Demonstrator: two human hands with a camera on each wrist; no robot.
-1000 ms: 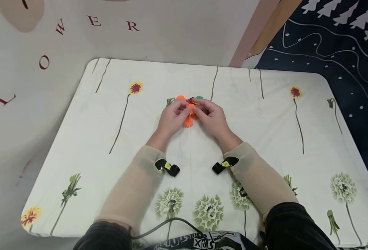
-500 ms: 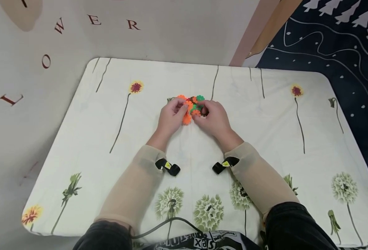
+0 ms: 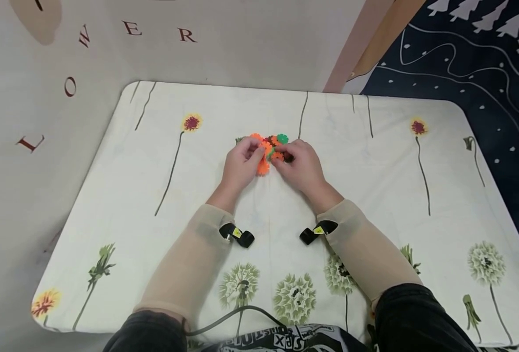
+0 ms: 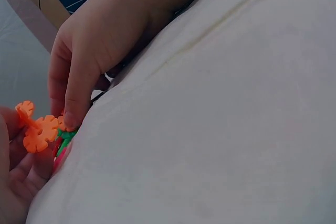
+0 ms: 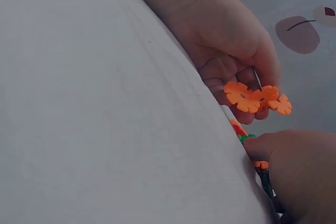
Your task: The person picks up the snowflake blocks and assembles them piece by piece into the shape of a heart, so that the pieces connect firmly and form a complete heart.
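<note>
My left hand (image 3: 243, 165) holds several orange notched snowflake discs (image 5: 242, 97) joined together, between thumb and fingers. In the left wrist view these joined discs (image 4: 41, 134) stand up beside the small pile. Opposite, my right hand (image 3: 302, 165) has its thumb and forefinger around a loose orange snowflake disc (image 3: 278, 156) at the pile's near right side; its grip is partly hidden. Green (image 3: 282, 139), orange, red and dark brown discs make up the pile, lying between and behind the two hands. The fingers cover part of it.
The table (image 3: 351, 146) wears a white cloth printed with flowers and dandelions. A pale wall (image 3: 250, 58) borders its far and left sides, and a dark blue tree-patterned cloth (image 3: 475, 83) lies to the right. A cable (image 3: 237, 313) runs near the front edge.
My right hand drew back right from the orange discs in the left hand, uncovering the pile, then its thumb and forefinger closed together over a loose disc. The left hand barely moved.
</note>
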